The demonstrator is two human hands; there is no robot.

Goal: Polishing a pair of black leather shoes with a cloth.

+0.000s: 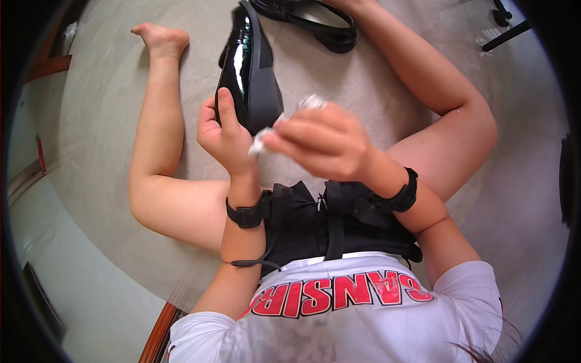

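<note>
My left hand grips a shiny black shoe near one end, thumb along its side. The shoe is tilted so that its thick dark sole faces right. Pinched in my right hand is a crumpled white tissue or cloth, blurred, with more of it showing above the fingers. That hand is close to the near end of the sole; whether the white piece touches the shoe, I cannot tell. A second black shoe rests on the floor at the top, its opening partly visible.
I sit on a pale floor with my bare legs bent to either side. Black straps circle both wrists, and a thin cable runs by the left forearm. A black furniture leg and a caster are at upper right. Brown wooden trim lies lower left.
</note>
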